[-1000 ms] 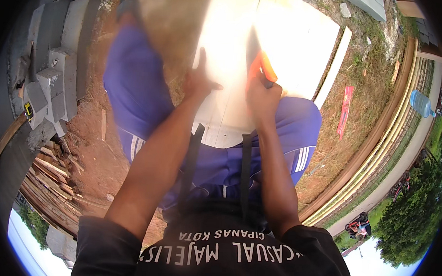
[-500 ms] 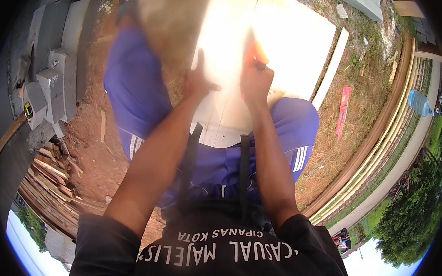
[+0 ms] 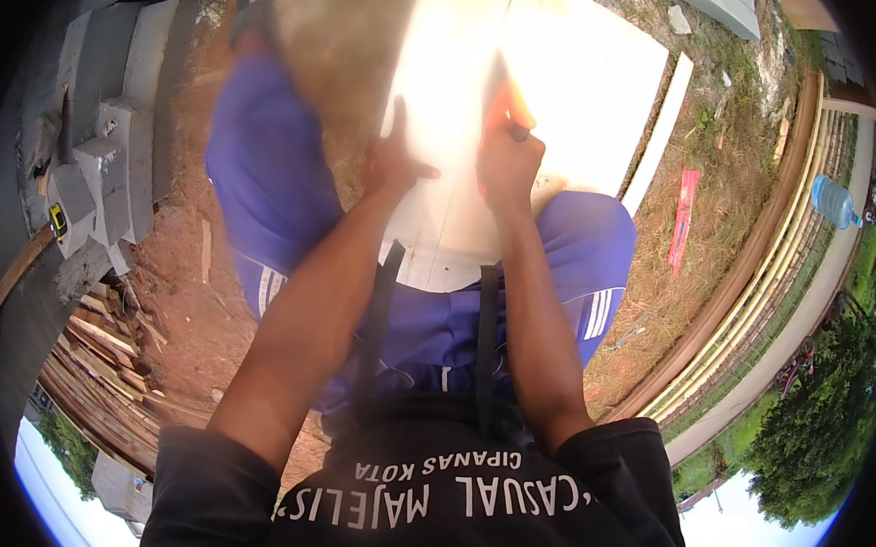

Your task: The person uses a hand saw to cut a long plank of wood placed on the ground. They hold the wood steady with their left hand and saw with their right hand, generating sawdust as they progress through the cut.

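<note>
A pale wooden board [image 3: 590, 113] lies in front of me and between my knees, with a thin straight line running lengthwise along it. My left hand [image 3: 392, 162] rests on the board's left part, its fingers stretched out and the thumb pointing right. Just right of the line, my right hand [image 3: 509, 168] is closed round the handle of an orange-and-black tool [image 3: 518, 109]. Strong glare washes out the far part of this tool, so its kind does not show. The fingertips of the right hand are hidden behind the fist.
Grey concrete blocks [image 3: 107, 167] stand at the left with a yellow-and-black tape measure [image 3: 57, 222] on them. Stacked timber [image 3: 106, 375] lies at lower left. A narrow wood strip [image 3: 658, 136] runs along the board's right edge. Further right are a red strip [image 3: 683, 222] and a blue water bottle [image 3: 834, 202].
</note>
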Demonstrator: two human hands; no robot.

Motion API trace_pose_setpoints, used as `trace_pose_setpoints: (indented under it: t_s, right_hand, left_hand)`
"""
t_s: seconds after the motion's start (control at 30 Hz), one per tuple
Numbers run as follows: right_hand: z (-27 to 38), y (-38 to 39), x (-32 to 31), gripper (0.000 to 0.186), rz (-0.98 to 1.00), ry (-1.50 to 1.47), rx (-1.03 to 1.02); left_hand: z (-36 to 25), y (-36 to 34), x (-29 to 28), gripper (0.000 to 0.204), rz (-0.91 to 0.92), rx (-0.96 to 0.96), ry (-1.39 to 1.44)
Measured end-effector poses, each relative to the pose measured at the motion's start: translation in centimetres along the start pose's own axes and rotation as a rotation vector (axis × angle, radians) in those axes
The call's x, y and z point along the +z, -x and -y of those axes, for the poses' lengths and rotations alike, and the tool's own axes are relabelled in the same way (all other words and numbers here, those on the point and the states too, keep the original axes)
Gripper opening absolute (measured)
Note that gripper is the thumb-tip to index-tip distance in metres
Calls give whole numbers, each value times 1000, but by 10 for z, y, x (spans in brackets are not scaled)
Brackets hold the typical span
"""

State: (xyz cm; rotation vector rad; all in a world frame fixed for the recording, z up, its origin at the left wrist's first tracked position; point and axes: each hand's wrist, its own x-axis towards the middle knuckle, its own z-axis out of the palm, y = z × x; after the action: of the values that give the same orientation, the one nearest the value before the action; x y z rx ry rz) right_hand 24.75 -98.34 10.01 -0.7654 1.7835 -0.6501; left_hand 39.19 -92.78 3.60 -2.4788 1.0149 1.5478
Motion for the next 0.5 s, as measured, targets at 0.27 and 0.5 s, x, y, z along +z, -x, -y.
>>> trace_pose_setpoints:
  t_s: [0.27, 0.5]
  right_hand:
    - [-5, 176, -104, 38, 131, -148, 117]
    - [13, 5, 1, 27, 43, 37, 97]
  left_hand:
    - [10, -5, 1, 149, -79, -14, -92]
    - [7, 0, 4, 143, -61, 18, -54]
